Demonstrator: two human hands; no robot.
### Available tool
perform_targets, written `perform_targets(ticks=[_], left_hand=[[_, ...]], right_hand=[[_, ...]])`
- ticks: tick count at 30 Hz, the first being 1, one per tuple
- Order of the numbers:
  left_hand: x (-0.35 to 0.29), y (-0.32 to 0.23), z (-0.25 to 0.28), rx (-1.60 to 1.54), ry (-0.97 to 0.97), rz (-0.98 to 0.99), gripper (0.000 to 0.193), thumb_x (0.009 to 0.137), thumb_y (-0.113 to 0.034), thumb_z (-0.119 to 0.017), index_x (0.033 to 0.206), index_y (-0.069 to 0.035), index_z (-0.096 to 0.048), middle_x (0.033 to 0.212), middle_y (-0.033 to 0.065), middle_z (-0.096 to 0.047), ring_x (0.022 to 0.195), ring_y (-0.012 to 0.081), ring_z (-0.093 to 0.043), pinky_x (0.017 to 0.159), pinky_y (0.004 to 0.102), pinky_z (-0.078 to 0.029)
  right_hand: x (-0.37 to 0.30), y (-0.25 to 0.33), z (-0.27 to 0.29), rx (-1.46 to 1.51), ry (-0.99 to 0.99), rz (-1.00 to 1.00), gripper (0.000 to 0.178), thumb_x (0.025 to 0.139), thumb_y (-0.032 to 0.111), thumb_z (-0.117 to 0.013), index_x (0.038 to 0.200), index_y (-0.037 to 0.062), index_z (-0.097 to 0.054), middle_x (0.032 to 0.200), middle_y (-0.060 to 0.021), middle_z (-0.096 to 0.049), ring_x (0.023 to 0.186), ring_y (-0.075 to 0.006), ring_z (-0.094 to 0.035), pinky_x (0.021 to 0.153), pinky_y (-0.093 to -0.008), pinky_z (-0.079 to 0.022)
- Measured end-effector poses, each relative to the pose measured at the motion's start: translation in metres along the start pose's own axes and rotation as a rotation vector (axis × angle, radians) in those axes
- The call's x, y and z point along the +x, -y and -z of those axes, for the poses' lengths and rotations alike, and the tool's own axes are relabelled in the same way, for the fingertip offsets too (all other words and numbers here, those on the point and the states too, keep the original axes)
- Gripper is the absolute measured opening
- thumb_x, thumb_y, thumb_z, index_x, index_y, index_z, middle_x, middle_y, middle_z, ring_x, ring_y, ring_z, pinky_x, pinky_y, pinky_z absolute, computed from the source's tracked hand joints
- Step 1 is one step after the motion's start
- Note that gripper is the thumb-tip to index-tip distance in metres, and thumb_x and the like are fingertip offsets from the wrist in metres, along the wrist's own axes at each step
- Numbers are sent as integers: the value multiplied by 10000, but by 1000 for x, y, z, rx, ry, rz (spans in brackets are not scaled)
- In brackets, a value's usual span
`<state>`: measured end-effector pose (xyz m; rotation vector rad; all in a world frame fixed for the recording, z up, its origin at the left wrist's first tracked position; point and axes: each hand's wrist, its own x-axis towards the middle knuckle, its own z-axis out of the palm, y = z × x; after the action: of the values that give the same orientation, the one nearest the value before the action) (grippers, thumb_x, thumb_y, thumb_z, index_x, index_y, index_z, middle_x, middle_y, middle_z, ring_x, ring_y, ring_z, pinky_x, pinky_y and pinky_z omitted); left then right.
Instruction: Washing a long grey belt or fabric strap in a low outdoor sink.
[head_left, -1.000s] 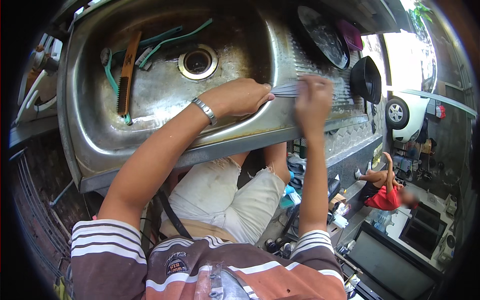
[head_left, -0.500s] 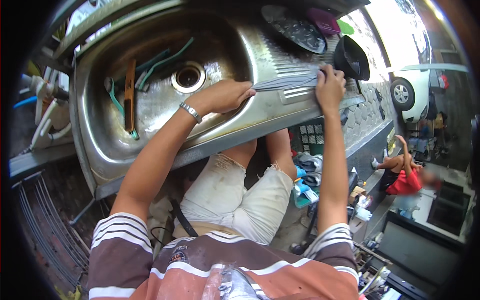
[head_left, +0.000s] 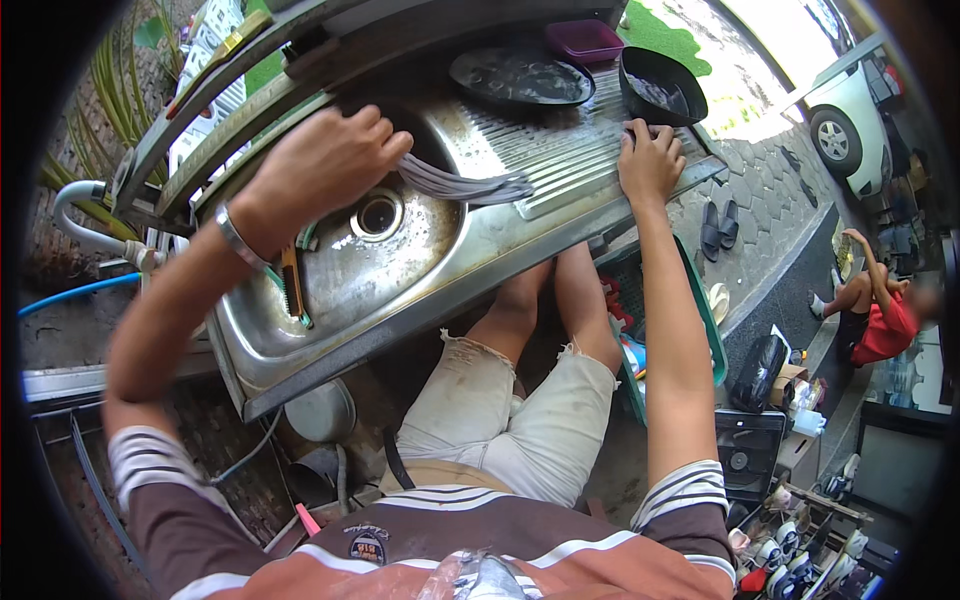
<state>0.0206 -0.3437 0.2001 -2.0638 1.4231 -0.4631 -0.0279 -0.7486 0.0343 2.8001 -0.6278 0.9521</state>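
My left hand [head_left: 325, 165] is raised over the steel sink basin [head_left: 425, 265], its fingers closed on one end of a twisted grey cloth [head_left: 455, 185]. The cloth's other end hangs over the ribbed drainboard [head_left: 575, 175], apart from my right hand. My right hand [head_left: 652, 165] rests at the drainboard's right side with its fingers bent but apart, holding nothing visible. Just beyond it stands a black pot [head_left: 665, 88] with suds inside. A wooden-backed brush [head_left: 292, 285] lies in the basin, partly behind my left forearm.
A soapy black pan [head_left: 520, 78] and a purple tub [head_left: 585, 40] sit at the drainboard's back. A curved tap pipe [head_left: 85, 200] is at far left. Below right are a green crate [head_left: 715, 340] and sandals [head_left: 718, 228]. A person in red [head_left: 885, 325] sits at far right.
The cloth was stretched between both hands. My right hand has let go of its end, and my left hand has lifted up and left with it. The view has shifted.
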Motion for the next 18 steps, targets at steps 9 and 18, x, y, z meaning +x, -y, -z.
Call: perform_targets(ticks=[9,18], left_hand=[[176,5,10,283,-13,-461,341,1009,-412,-568,1273,-208,-642,1297,-67,-632,1334,153,-520,1182,378,-317],[172,-82,16,-638,-599,69,559,942,-298,-678,1446,-150,-488,1412,142,-555,1377,299,-502,1183,439,-374]], right_hand=[[1,14,0,57,-9,12,193,912,345,-704,1088,274,-669,1105,-42,-586,1070,-289,-576,881,-467,-460],[-1,0,-7,38,-88,-3,206,890,333,-714,1081,260,-694,1105,-36,-595,1077,-286,-582,884,-464,-464]])
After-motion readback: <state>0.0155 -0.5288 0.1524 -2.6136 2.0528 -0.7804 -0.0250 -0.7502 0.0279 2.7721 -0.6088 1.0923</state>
